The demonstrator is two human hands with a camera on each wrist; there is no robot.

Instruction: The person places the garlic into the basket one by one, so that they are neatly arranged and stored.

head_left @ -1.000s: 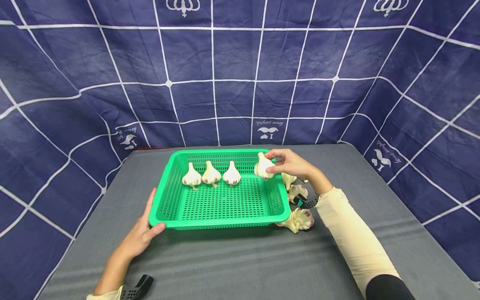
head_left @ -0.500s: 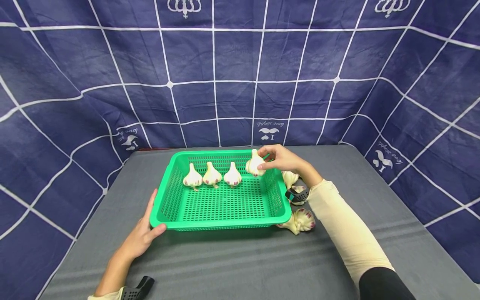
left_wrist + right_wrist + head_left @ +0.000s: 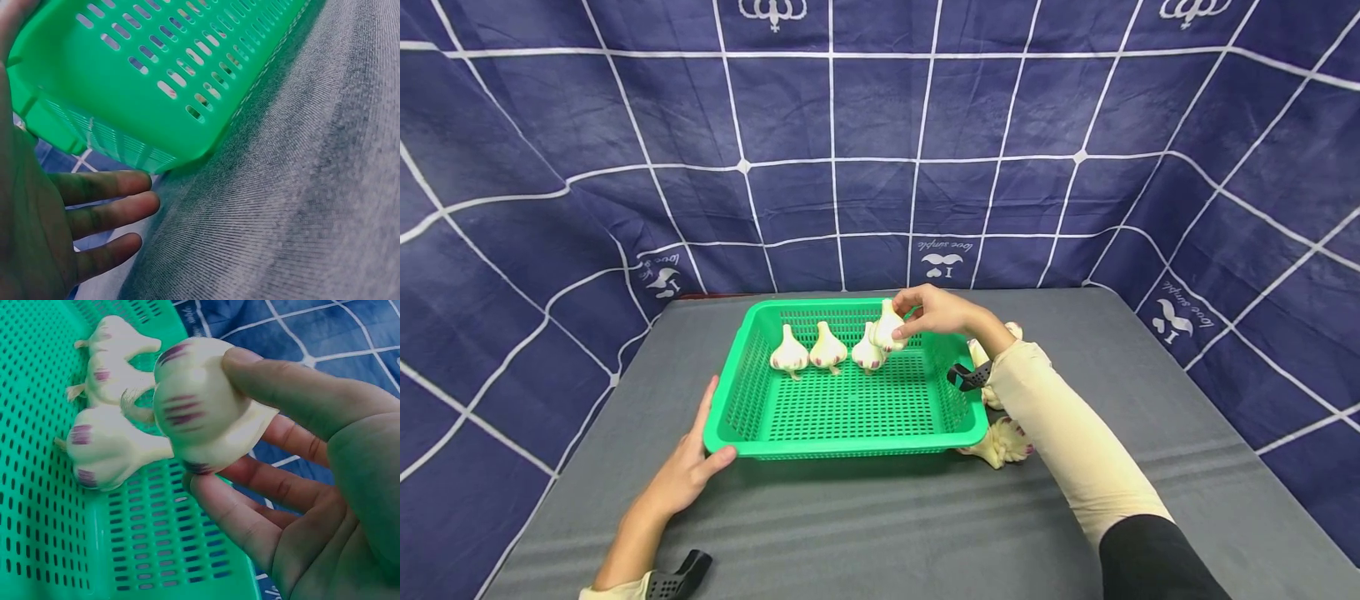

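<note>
My right hand (image 3: 936, 312) pinches a white garlic bulb (image 3: 888, 325) with purple streaks between thumb and fingers, above the back of a green plastic basket (image 3: 857, 447). In the right wrist view, the thumb presses on top of the held bulb and its neck points toward the palm. Three more bulbs stand in a row along the basket's back wall: a left one (image 3: 789, 352), a middle one (image 3: 828, 347) and a right one (image 3: 865, 354), which the held bulb partly covers. My left hand (image 3: 687, 465) lies at the basket's front left corner, fingers straight, thumb by the rim.
Several garlic bulbs (image 3: 1006, 442) lie on the grey cloth (image 3: 850, 525) just right of the basket, partly hidden by the right sleeve (image 3: 1067, 433) and the rim. A blue cloth with white lines (image 3: 872, 108) hangs behind and at both sides.
My right hand has carried its garlic bulb leftward, from near the basket's right wall to beside the right bulb of the row. My left hand has stayed at the corner.
</note>
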